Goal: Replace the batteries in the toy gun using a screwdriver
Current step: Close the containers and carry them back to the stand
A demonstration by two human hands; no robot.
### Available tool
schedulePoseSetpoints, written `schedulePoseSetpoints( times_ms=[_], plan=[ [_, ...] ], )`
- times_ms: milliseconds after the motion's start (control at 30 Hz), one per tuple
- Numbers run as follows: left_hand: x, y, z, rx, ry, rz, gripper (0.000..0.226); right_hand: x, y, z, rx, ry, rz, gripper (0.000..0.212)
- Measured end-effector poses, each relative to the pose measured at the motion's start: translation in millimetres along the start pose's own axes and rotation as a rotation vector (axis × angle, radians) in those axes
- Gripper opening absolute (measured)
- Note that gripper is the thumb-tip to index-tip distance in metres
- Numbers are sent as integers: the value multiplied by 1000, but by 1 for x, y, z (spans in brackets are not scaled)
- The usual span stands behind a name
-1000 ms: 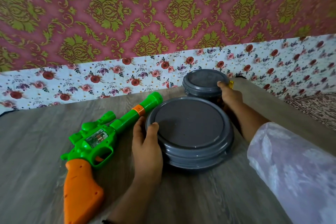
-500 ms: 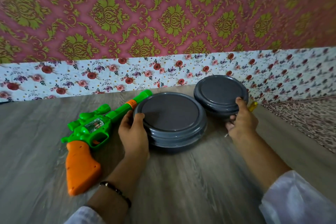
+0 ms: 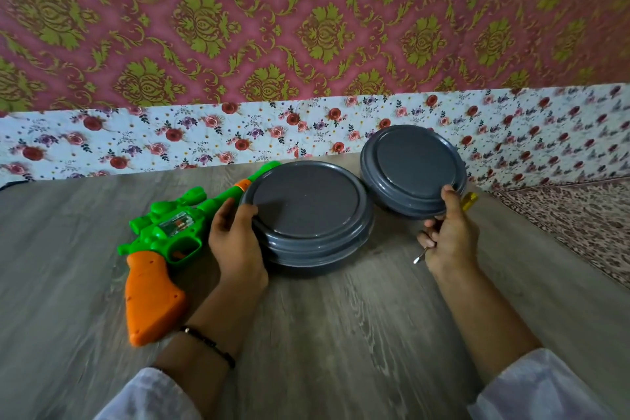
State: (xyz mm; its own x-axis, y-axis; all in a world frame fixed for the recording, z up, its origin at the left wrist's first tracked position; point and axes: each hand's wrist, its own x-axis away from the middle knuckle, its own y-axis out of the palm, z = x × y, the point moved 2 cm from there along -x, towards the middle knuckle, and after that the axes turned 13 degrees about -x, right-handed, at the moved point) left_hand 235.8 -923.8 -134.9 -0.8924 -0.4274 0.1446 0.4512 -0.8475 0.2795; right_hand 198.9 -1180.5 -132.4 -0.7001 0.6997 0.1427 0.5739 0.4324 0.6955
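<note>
A green toy gun (image 3: 170,232) with an orange grip lies on the wooden table, barrel pointing toward the far right. My left hand (image 3: 235,242) rests beside it, fingers curled on the rim of the larger grey lidded container (image 3: 306,211). My right hand (image 3: 446,235) holds a screwdriver (image 3: 468,199) with a yellow handle; its metal tip sticks out below the fist. The thumb of that hand also presses the rim of the smaller grey container (image 3: 412,170), which is tilted up off the table.
The table (image 3: 324,334) meets a flower-papered wall strip (image 3: 170,140) at the back. A patterned fabric surface (image 3: 586,225) lies beyond the table's right edge. White sleeves cover both my forearms at the bottom.
The smaller container has shifted from behind the larger one to its right and is now tilted up. My right hand came nearer with the screwdriver. The left hand stayed on the larger container.
</note>
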Motion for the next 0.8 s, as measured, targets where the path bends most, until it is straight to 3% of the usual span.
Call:
schedulePoseSetpoints(
  times_ms=[300,500,800],
  plan=[
    [-2,1,-4,-32,-6,52,34,1,0,1,47,32,43,40],
    [1,-2,6,8,-176,145,31,22,8,-7,54,130,75,32],
    [35,-12,124,-52,-146,195,27,70,65,-78,144,308,109,31]
  ],
)
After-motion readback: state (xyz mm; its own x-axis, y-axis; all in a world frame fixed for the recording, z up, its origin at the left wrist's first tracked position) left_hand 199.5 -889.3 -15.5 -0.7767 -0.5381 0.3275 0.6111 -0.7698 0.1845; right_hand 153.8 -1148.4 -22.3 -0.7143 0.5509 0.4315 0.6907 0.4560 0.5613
